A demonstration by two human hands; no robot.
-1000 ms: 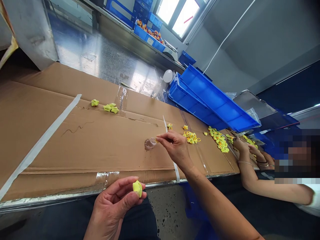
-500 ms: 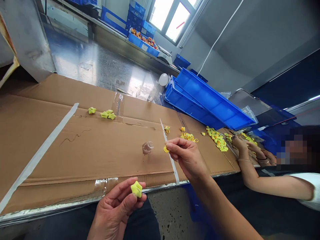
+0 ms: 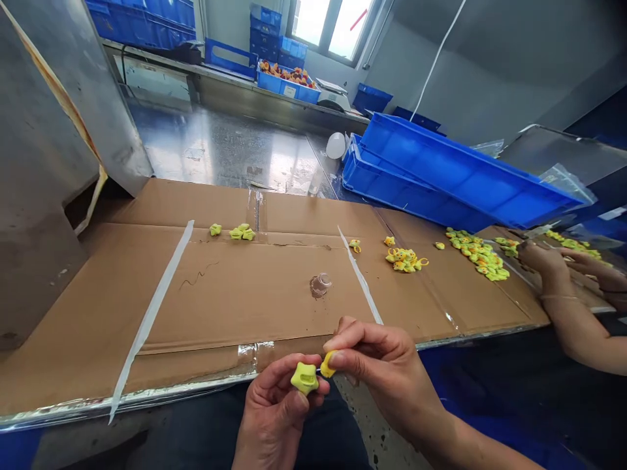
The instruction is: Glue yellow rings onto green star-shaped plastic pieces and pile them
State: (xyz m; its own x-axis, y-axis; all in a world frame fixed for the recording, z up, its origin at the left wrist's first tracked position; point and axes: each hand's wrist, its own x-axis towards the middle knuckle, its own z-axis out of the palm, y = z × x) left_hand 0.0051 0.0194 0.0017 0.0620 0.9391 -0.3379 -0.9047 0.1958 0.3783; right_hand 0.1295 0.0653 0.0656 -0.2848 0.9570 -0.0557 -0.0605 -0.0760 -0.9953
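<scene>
My left hand (image 3: pixel 277 408) pinches a yellow-green star-shaped piece (image 3: pixel 304 378) with a slot in its face, just past the table's front edge. Close against its right side, my right hand (image 3: pixel 385 365) grips a small deeper-yellow piece (image 3: pixel 328 365) between thumb and forefinger. Fingers hide part of this piece, and I cannot tell whether the two parts touch. Beyond my hands, a small clear cup (image 3: pixel 321 283) with brownish stuff around it stands on the cardboard. Several more green stars (image 3: pixel 241 232) lie further back on the left.
Yellow ring-like pieces (image 3: pixel 405 260) form a small pile right of a white tape strip (image 3: pixel 361 277). Further right lie many yellow-green pieces (image 3: pixel 477 253) near a co-worker's hands (image 3: pixel 543 261). Long blue crates (image 3: pixel 455 173) stand behind. A metal housing (image 3: pixel 44 163) rises at the left.
My right hand has come down from over the cardboard to my left hand, bringing the yellow piece beside the green star. The view has turned, shifting the table scene.
</scene>
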